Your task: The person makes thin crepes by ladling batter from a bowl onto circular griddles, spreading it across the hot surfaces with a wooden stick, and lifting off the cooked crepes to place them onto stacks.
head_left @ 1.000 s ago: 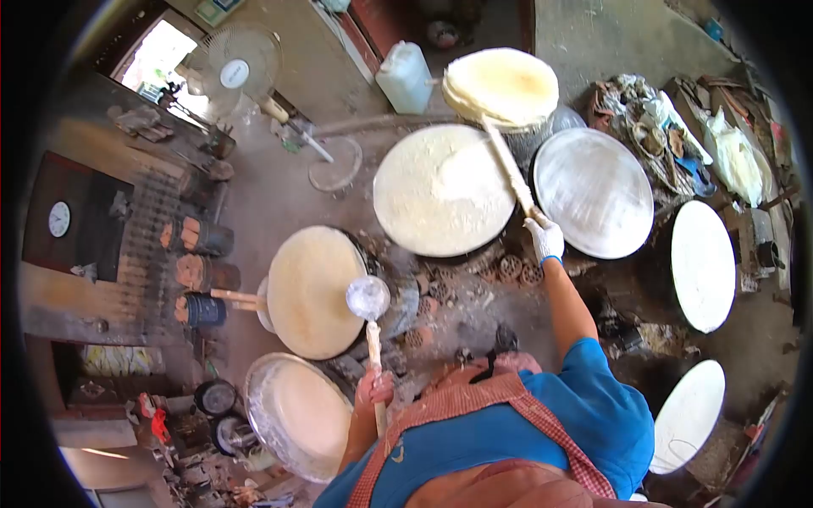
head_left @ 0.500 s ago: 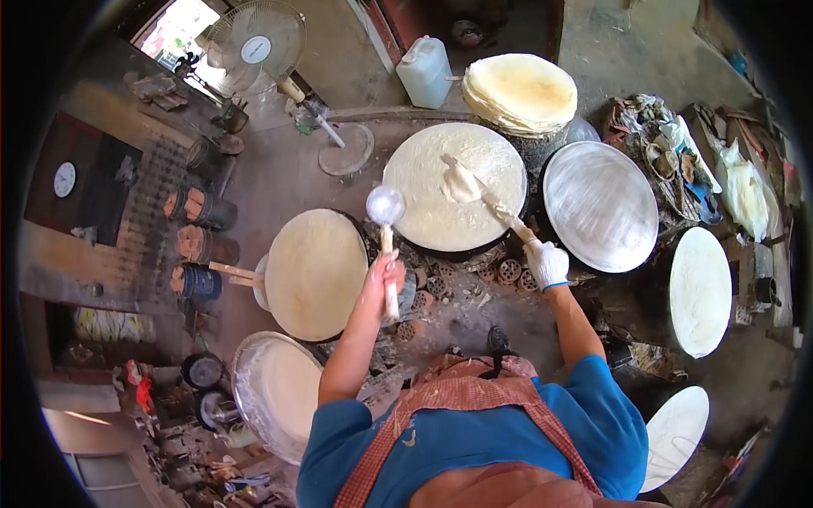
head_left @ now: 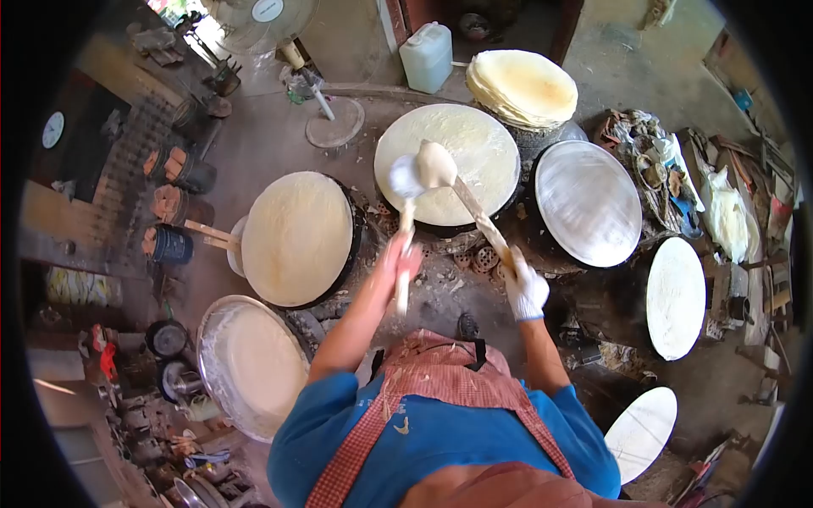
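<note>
Covering the far middle griddle (head_left: 453, 229), a big pale pancake (head_left: 484, 144) lies flat. I have a wooden paddle (head_left: 479, 213) closed inside my gloved right hand (head_left: 527, 288) and a ladle (head_left: 405, 176) inside my bare left hand (head_left: 400, 258). A dough lump (head_left: 436, 165) sits at the paddle's end, next to the ladle.

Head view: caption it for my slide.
Ladle in left hand, wooden tool in gloved right hand, both heads over a pale sheet.
</note>
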A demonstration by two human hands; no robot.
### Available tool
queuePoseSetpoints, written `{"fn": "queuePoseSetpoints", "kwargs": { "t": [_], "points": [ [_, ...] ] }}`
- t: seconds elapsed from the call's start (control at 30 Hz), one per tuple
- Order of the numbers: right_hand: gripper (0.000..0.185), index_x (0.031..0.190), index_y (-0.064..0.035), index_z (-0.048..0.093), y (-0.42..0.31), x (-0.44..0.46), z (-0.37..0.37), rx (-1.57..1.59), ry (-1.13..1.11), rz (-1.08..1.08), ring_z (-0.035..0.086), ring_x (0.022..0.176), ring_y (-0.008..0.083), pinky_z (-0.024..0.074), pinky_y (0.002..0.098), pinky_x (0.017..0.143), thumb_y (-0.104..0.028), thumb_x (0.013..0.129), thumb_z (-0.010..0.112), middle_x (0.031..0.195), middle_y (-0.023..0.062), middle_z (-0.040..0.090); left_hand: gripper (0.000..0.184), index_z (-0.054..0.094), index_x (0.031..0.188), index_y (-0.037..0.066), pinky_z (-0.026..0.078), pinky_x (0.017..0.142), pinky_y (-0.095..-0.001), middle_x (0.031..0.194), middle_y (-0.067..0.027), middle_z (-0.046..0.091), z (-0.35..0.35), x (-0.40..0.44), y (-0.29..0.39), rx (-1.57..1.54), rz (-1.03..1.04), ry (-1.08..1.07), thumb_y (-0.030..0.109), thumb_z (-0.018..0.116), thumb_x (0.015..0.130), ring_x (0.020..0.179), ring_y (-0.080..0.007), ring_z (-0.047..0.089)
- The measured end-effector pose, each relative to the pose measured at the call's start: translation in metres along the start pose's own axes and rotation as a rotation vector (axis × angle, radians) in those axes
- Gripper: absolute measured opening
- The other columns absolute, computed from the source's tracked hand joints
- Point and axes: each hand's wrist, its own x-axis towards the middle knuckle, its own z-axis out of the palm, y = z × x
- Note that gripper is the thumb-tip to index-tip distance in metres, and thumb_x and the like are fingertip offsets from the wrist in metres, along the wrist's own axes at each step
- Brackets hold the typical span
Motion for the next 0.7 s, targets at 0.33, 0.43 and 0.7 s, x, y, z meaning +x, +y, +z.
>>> {"fn": "queuePoseSetpoints", "kwargs": {
  "t": [0.33,0.43,0.7],
  "points": [
    [0.033,0.106,-0.0174,0.058,-0.001,-0.003,0.004,-0.102,0.2,-0.041,0.055,0.055,0.0278,0.0439,0.0387,0.049,-0.024,0.074,0.064,0.069,0.0094,0.055,0.027,0.044,0.118,0.014,0.024,0.024,-0.0162,0.055,0.002,0.034,-0.004,-0.094,-0.006,-0.516,-0.366,-0.165,0.02,0.041,0.092,0.034,-0.0018,0.027],
    [0.037,0.109,-0.0132,0.055,0.023,0.027,0.013,-0.216,-0.191,0.038,0.06,0.071,0.0325,0.0476,0.042,0.059,-0.034,0.078,0.056,0.086,0.0142,0.062,0.021,0.044,0.08,0.011,0.02,0.024,-0.017,0.051,0.0042,0.033,-0.047,-0.114,-0.046,0.038,-0.183,-0.214,0.029,0.041,0.092,0.031,-0.0033,0.027],
    [0.036,0.09,0.0054,0.059,-0.013,0.037,0.022,0.37,-0.344,-0.113,0.059,0.067,0.0228,0.0448,0.0342,0.063,-0.028,0.077,0.059,0.074,0.0162,0.062,0.027,0.043,0.069,0.009,0.024,0.026,-0.0175,0.051,0.0007,0.035,-0.109,-0.172,-0.124,-0.777,-0.125,-0.189,0.024,0.044,0.091,0.036,-0.0038,0.032]
  ]
}}
